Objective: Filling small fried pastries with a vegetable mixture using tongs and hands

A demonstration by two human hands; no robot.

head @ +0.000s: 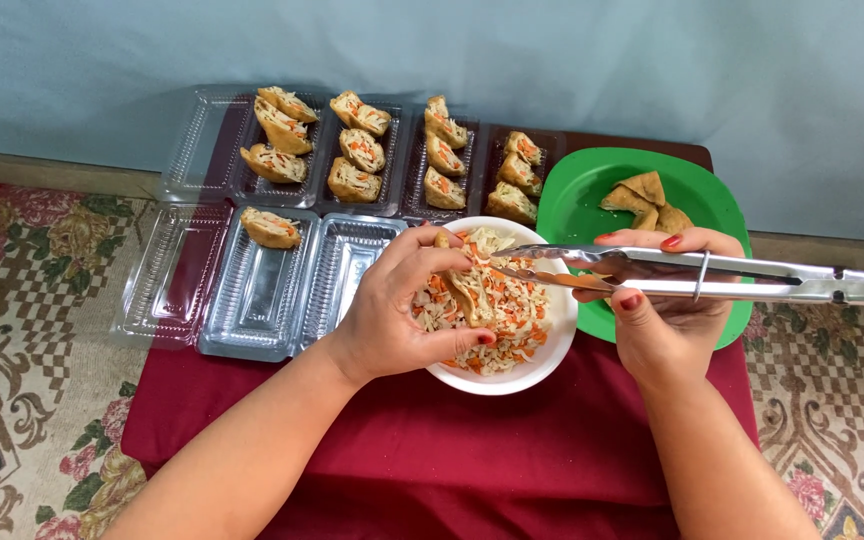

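I see a fried tofu pouch cupped in my left hand, held over the white bowl, its open mouth facing right toward the tongs. The pouch is tan, wrinkled and soft, already partly stuffed with pale shreds and orange carrot bits. The tongs run long and level, handle out past my right hand, tips pointing left and reaching into the pouch mouth; they are shiny steel, squeezed nearly together on a pinch of filling. My right hand is wrapped tight on them, my left curled closed on the pouch. Beyond my right hand lies a green plate with unfilled tofu. Beyond my left hand are clear ribbed plastic trays, the far ones holding stuffed pouches. The worktop wears a dark red cloth.
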